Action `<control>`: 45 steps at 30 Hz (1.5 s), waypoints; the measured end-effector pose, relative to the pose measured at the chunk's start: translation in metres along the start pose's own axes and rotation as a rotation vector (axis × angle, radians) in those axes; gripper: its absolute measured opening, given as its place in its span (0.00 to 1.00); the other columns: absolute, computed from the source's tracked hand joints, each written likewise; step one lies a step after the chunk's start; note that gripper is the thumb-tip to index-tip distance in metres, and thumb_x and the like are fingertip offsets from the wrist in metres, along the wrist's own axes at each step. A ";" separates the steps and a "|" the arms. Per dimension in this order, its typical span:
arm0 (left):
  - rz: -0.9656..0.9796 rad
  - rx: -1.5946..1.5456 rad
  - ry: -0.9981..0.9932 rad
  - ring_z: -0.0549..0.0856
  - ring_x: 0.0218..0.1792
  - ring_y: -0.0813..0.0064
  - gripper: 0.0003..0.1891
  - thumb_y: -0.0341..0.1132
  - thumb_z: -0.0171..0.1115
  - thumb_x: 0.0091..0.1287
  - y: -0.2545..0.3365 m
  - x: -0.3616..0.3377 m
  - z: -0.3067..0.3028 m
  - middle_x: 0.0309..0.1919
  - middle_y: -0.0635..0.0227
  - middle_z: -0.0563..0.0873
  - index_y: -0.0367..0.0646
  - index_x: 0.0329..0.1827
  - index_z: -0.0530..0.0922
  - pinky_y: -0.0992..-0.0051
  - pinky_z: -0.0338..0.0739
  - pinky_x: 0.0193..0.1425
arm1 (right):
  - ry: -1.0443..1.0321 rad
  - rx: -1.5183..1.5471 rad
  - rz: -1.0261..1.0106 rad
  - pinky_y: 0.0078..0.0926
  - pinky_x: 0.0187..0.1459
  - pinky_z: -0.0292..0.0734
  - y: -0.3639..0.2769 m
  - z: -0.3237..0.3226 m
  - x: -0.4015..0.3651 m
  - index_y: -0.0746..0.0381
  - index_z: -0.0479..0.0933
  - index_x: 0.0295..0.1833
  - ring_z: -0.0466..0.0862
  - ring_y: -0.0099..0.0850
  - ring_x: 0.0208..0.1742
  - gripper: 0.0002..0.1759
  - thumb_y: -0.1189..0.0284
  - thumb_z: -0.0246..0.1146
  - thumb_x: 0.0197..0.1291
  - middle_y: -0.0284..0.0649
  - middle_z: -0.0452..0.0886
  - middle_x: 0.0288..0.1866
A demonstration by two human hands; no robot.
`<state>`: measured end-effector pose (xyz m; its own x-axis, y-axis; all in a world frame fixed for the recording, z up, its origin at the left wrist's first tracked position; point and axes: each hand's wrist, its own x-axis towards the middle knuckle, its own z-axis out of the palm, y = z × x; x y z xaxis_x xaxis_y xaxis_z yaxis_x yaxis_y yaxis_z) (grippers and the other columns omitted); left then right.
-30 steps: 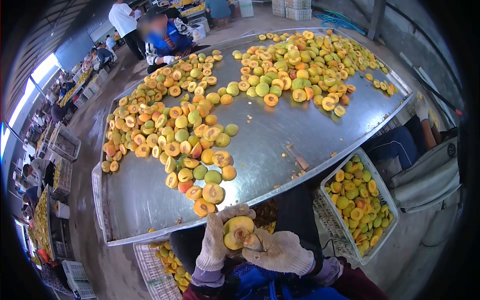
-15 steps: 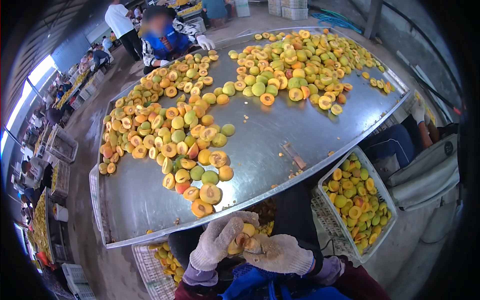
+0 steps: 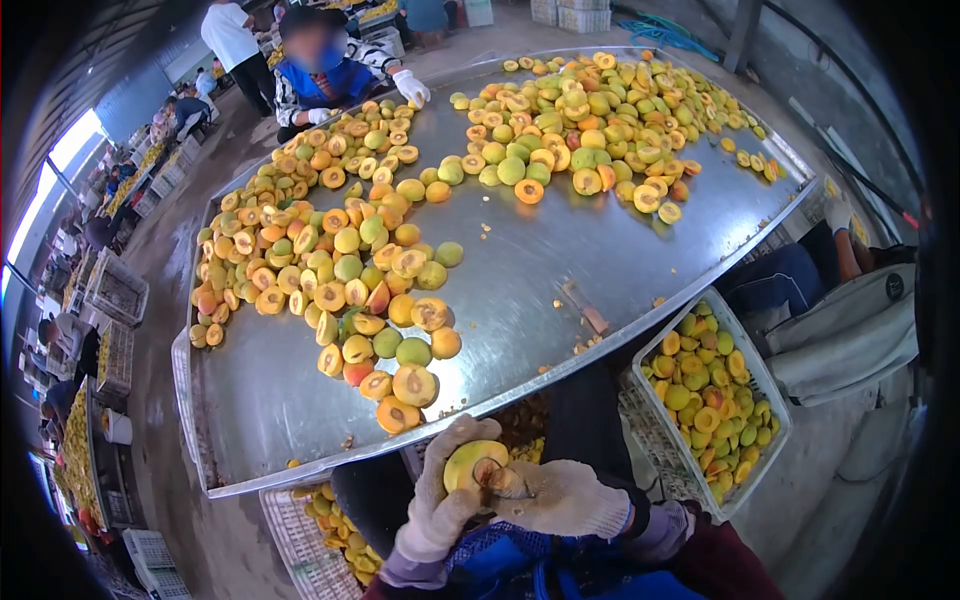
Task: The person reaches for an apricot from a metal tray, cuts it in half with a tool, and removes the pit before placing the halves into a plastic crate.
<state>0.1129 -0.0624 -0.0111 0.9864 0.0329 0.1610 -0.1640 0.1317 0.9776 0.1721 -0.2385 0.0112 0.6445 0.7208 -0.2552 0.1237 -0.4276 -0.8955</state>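
Observation:
My left hand (image 3: 443,495), in a knitted glove, is closed around a yellow-green peach half (image 3: 474,465). Its cut side with the brown centre faces my right hand (image 3: 565,497). That hand, also gloved, is closed with its fingertips against the fruit's centre; what it grips there is mostly hidden. Both hands are over my lap, just below the near edge of the metal table (image 3: 520,330). On the table's left part lies a spread of halved peaches (image 3: 330,295), nearest to my left hand at its lower end.
Another heap of peaches (image 3: 590,120) covers the far right of the table. A white crate (image 3: 780,400) full of halves stands at my right, another crate (image 3: 290,545) at lower left. Across the table a person in white gloves (image 3: 411,88) sits. A short brown-handled tool (image 3: 597,321) lies near the edge.
My left hand has turned and lifted slightly, bringing the peach half's face into view. My right hand stays against the fruit. The view has shifted a little.

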 end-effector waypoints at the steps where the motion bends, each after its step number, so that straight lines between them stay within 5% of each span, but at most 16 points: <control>1: 0.082 0.001 0.173 0.81 0.58 0.60 0.38 0.56 0.58 0.71 -0.005 -0.007 0.008 0.58 0.47 0.78 0.34 0.71 0.61 0.66 0.74 0.64 | -0.183 0.045 0.130 0.32 0.34 0.80 0.001 0.000 0.005 0.53 0.76 0.49 0.85 0.34 0.31 0.19 0.50 0.61 0.64 0.36 0.81 0.25; 2: 0.057 -0.060 0.241 0.81 0.56 0.61 0.37 0.55 0.59 0.71 -0.007 -0.012 0.012 0.58 0.46 0.78 0.34 0.69 0.63 0.67 0.76 0.61 | -0.365 0.085 0.255 0.29 0.33 0.79 0.001 0.000 0.009 0.55 0.76 0.48 0.84 0.32 0.30 0.19 0.50 0.59 0.65 0.35 0.80 0.24; 7: -0.113 0.152 0.065 0.83 0.51 0.65 0.31 0.47 0.59 0.72 0.025 0.011 -0.011 0.54 0.50 0.82 0.30 0.68 0.68 0.69 0.79 0.55 | -0.482 0.465 0.365 0.23 0.25 0.73 -0.008 0.000 0.009 0.57 0.74 0.41 0.78 0.24 0.21 0.20 0.50 0.57 0.68 0.33 0.76 0.21; 9: -0.463 -0.048 -0.030 0.83 0.52 0.67 0.28 0.42 0.59 0.71 0.037 0.019 -0.015 0.53 0.51 0.83 0.30 0.66 0.70 0.71 0.78 0.55 | -0.538 0.491 0.407 0.23 0.23 0.72 -0.010 -0.003 0.009 0.57 0.73 0.38 0.76 0.23 0.19 0.21 0.50 0.57 0.68 0.32 0.75 0.20; 13: -0.493 -0.030 -0.033 0.84 0.50 0.68 0.26 0.39 0.59 0.70 0.040 0.019 -0.013 0.55 0.51 0.82 0.30 0.66 0.70 0.72 0.79 0.55 | -0.555 0.576 0.375 0.19 0.18 0.67 -0.001 0.002 0.007 0.56 0.73 0.35 0.73 0.21 0.15 0.20 0.51 0.59 0.68 0.31 0.73 0.18; 17: -0.123 0.515 -0.054 0.85 0.51 0.69 0.23 0.37 0.59 0.70 0.047 0.017 -0.004 0.54 0.54 0.83 0.31 0.64 0.72 0.72 0.79 0.55 | -0.576 0.917 0.388 0.16 0.14 0.62 0.006 0.005 0.001 0.57 0.73 0.35 0.72 0.19 0.14 0.19 0.52 0.60 0.68 0.30 0.73 0.17; 19: -0.228 0.240 0.141 0.83 0.55 0.69 0.24 0.43 0.59 0.71 0.045 0.018 0.005 0.53 0.58 0.83 0.32 0.61 0.73 0.71 0.77 0.58 | -0.564 0.939 0.378 0.16 0.14 0.62 -0.002 0.002 0.003 0.57 0.74 0.35 0.71 0.19 0.13 0.19 0.53 0.60 0.68 0.30 0.73 0.17; 21: -0.522 0.109 0.236 0.82 0.53 0.65 0.16 0.37 0.59 0.70 0.047 0.020 0.005 0.53 0.58 0.83 0.37 0.56 0.78 0.72 0.76 0.59 | -0.551 0.965 0.371 0.16 0.13 0.61 -0.003 0.002 0.003 0.58 0.75 0.35 0.71 0.19 0.12 0.18 0.54 0.61 0.68 0.30 0.73 0.17; 22: -0.235 0.332 0.165 0.81 0.55 0.66 0.17 0.37 0.59 0.70 0.042 0.016 -0.001 0.55 0.57 0.82 0.35 0.57 0.77 0.72 0.75 0.61 | -0.551 0.913 0.371 0.16 0.13 0.61 -0.001 0.003 0.003 0.58 0.75 0.36 0.70 0.18 0.12 0.18 0.54 0.61 0.68 0.29 0.72 0.17; 25: 0.028 0.149 0.328 0.82 0.55 0.59 0.33 0.53 0.60 0.71 0.018 -0.008 0.023 0.58 0.51 0.78 0.33 0.65 0.67 0.64 0.75 0.63 | -0.531 0.875 0.374 0.17 0.12 0.60 0.004 0.006 0.002 0.59 0.75 0.36 0.69 0.18 0.12 0.18 0.54 0.61 0.68 0.29 0.72 0.17; 30: -0.067 -0.079 0.444 0.85 0.50 0.58 0.32 0.50 0.64 0.68 0.018 -0.006 0.027 0.57 0.51 0.79 0.32 0.64 0.68 0.64 0.82 0.54 | -0.575 0.983 0.391 0.17 0.12 0.59 0.000 0.009 0.003 0.59 0.74 0.35 0.68 0.18 0.12 0.19 0.54 0.60 0.69 0.29 0.71 0.17; 36: -0.192 -0.191 0.233 0.86 0.49 0.65 0.21 0.34 0.63 0.68 0.030 0.001 0.011 0.50 0.53 0.85 0.30 0.60 0.74 0.69 0.82 0.53 | -0.732 1.216 0.367 0.16 0.22 0.69 0.021 0.020 -0.002 0.63 0.76 0.39 0.75 0.19 0.21 0.14 0.62 0.65 0.65 0.32 0.76 0.23; 38: -0.197 -0.081 0.220 0.86 0.49 0.65 0.20 0.33 0.64 0.67 0.029 0.000 0.014 0.49 0.53 0.86 0.31 0.59 0.75 0.70 0.82 0.53 | -0.610 1.211 0.101 0.16 0.35 0.73 0.030 0.037 -0.007 0.60 0.77 0.42 0.77 0.21 0.30 0.15 0.57 0.60 0.68 0.34 0.78 0.31; 40: 0.029 -0.006 0.264 0.87 0.47 0.66 0.18 0.29 0.65 0.65 0.022 -0.006 0.022 0.48 0.53 0.86 0.31 0.56 0.77 0.71 0.82 0.53 | -0.612 1.252 0.092 0.17 0.40 0.73 0.033 0.039 -0.016 0.60 0.77 0.42 0.77 0.22 0.34 0.14 0.60 0.60 0.68 0.34 0.78 0.34; 43: 0.031 0.218 0.188 0.87 0.44 0.59 0.26 0.44 0.68 0.66 0.022 -0.003 0.016 0.49 0.45 0.83 0.31 0.57 0.74 0.64 0.84 0.47 | -0.629 1.413 0.117 0.21 0.47 0.73 0.036 0.042 -0.019 0.61 0.77 0.42 0.77 0.24 0.40 0.10 0.64 0.60 0.68 0.34 0.78 0.38; 45: -0.023 0.121 0.162 0.87 0.44 0.61 0.23 0.39 0.67 0.66 0.026 0.000 0.015 0.48 0.47 0.85 0.32 0.57 0.75 0.65 0.84 0.48 | -0.646 1.539 0.158 0.22 0.48 0.73 0.038 0.042 -0.014 0.61 0.77 0.43 0.78 0.25 0.42 0.08 0.67 0.59 0.68 0.33 0.79 0.40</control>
<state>0.1089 -0.0736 0.0161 0.9737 0.1913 0.1242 -0.1293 0.0143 0.9915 0.1363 -0.2422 -0.0344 0.1343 0.9837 -0.1193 -0.9637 0.1017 -0.2468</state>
